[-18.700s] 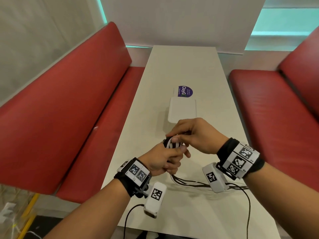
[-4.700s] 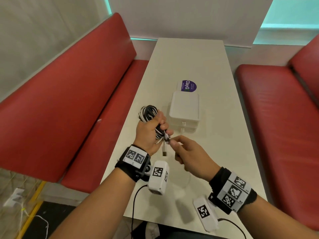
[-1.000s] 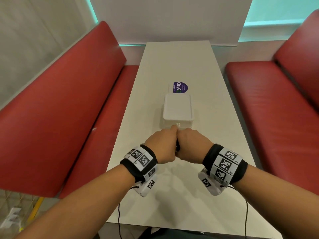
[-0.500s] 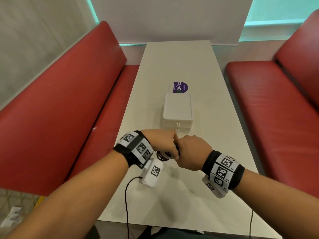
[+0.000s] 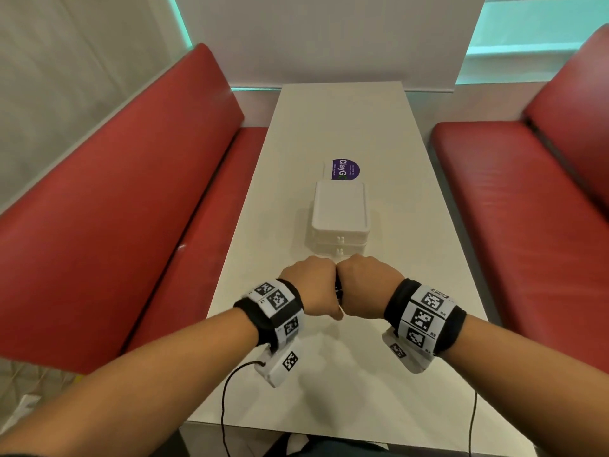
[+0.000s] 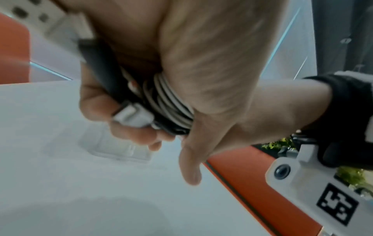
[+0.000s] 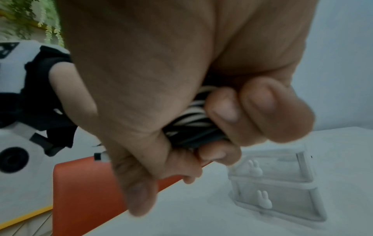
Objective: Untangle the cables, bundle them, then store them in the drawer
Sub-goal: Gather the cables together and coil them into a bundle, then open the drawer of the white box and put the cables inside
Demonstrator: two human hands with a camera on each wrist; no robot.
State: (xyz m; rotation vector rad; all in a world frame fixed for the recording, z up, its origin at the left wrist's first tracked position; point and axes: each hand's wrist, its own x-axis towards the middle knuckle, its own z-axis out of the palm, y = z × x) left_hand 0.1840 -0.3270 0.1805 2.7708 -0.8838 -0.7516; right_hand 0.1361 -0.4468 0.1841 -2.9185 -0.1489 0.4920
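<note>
A coiled bundle of black and white cables [image 6: 171,110] sits clenched between both hands, left hand [image 5: 308,285] and right hand [image 5: 367,283], at centre frame just before the small white two-drawer plastic box [image 5: 339,219] on the white table [image 5: 342,113]. Both drawers look closed; freeing one hand to open one could let the loops spring apart.

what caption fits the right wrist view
Right hand gripping coiled black and white cables before closed drawer unit.

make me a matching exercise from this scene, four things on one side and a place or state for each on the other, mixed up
Things:
1. cable bundle
2. drawer unit
3. purple sticker
4. benches

Places or states:
A. red, on both sides of the table
B. gripped between left hand and right hand
C. just behind the drawer unit
D. white, both drawers closed

Pairs: 1-B, 2-D, 3-C, 4-A
</note>
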